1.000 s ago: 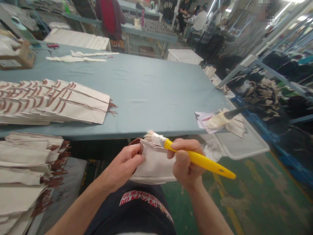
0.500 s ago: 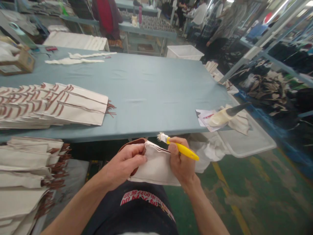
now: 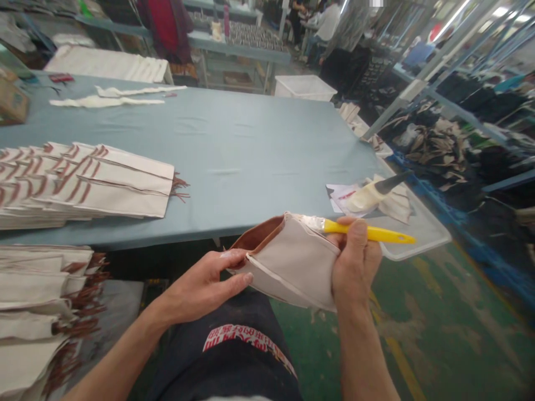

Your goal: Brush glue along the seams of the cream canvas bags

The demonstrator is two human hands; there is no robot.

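Note:
Over my lap I hold a cream canvas pouch (image 3: 288, 262) with a brown top edge. My left hand (image 3: 209, 281) pinches its near left corner between thumb and fingers. My right hand (image 3: 355, 259) is closed round the pouch's right side together with a yellow-handled brush (image 3: 368, 234), whose pale bristles lie along the pouch's upper edge.
A long blue-grey table (image 3: 251, 150) carries a fanned row of finished pouches (image 3: 83, 178), cloth strips and a second brush on paper (image 3: 371, 195). More pouches (image 3: 37, 295) are stacked at my left. A clear tray (image 3: 418, 234) juts off the table's right corner. People work behind.
My right hand has shifted from brushing the top edge to gripping the pouch's right side, brush laid flat. The pouch has lifted and turned, and my left fingers have loosened to its corner.

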